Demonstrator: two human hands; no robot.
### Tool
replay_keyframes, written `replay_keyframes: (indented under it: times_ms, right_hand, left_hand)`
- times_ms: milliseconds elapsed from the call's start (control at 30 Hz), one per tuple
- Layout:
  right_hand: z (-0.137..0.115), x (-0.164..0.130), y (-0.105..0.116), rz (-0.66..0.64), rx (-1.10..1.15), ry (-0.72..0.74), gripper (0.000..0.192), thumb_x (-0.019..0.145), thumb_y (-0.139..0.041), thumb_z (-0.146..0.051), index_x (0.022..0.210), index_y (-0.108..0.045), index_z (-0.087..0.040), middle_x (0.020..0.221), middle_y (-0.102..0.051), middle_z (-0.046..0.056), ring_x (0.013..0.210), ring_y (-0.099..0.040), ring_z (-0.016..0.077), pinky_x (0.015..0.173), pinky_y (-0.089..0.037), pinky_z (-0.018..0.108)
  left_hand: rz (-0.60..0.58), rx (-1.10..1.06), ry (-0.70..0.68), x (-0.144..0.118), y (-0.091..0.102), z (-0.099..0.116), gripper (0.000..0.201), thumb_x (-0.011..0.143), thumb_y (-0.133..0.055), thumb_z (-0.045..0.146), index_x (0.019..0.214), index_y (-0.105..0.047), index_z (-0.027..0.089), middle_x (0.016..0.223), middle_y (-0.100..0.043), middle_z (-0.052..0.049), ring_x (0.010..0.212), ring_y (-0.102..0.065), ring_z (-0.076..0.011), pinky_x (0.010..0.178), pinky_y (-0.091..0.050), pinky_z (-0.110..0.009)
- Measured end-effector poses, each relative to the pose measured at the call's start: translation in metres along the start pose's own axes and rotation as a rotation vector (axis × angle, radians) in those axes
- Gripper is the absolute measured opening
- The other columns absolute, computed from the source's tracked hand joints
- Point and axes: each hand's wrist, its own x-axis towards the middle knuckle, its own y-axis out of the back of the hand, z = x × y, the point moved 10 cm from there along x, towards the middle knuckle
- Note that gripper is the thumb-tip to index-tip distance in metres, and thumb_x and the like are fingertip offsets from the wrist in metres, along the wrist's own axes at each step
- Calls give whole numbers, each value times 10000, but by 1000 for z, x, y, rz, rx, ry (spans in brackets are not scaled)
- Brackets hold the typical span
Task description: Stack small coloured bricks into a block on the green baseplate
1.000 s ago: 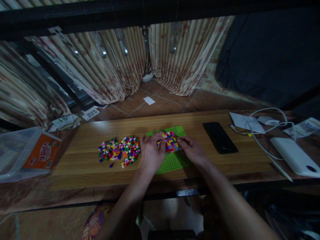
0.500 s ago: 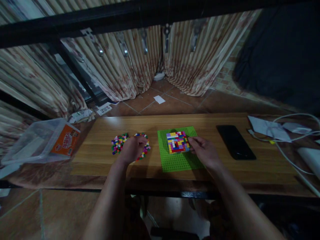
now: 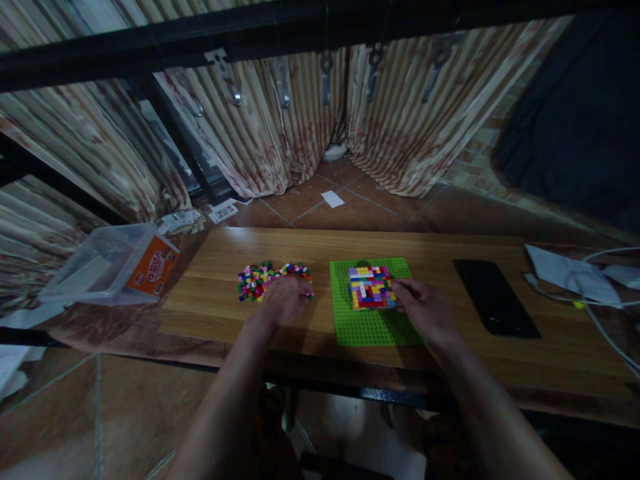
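Note:
A many-coloured block of small building bricks [image 3: 371, 290] sits over the upper part of a green studded baseplate [image 3: 370, 333]. At the block's right side, my right hand [image 3: 425, 308] has its thumb and fingers closed on the edge. My left hand [image 3: 286, 301] hovers at the near right of a heap of loose coloured bricks [image 3: 253, 281], covering part of it. Its fingers are curled together, and whatever may be between them is too small to make out.
A black phone [image 3: 495, 297] lies on the wooden board [image 3: 210, 293], right of the baseplate. Further right are white cables [image 3: 597, 320] and a white sheet [image 3: 555, 267]. A clear plastic box [image 3: 107, 267] with an orange label stands off the board's left end.
The view has shifted, so everything sits further right in the picture. My left hand has turned, its fingers now curled downward by the heap's near right edge. My right hand stays at the block.

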Motion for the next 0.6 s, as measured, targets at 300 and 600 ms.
replay_keyframes:
  times_ms: [300,600]
  right_hand:
    - [3,0,-1,-20,-6,24,380,795,-601,-495,966,-712,-174,833,-731,75,701,-668,219,660,-522,358]
    - [7,0,-2,-44,-15,-20,406,792,-598,-509,1005,-703,-179,867,-741,77,684,-680,222,654,-530,360]
  left_hand:
    - [-64,143,-20,1,-16,4,228,739,-543,116,840,-724,213,861,-741,-61,834,-674,-220,806,-519,-331]
    - [-95,172,59,0,-18,2,221,793,-523,120,899,-708,180,907,-734,-89,881,-656,-238,833,-483,-340]
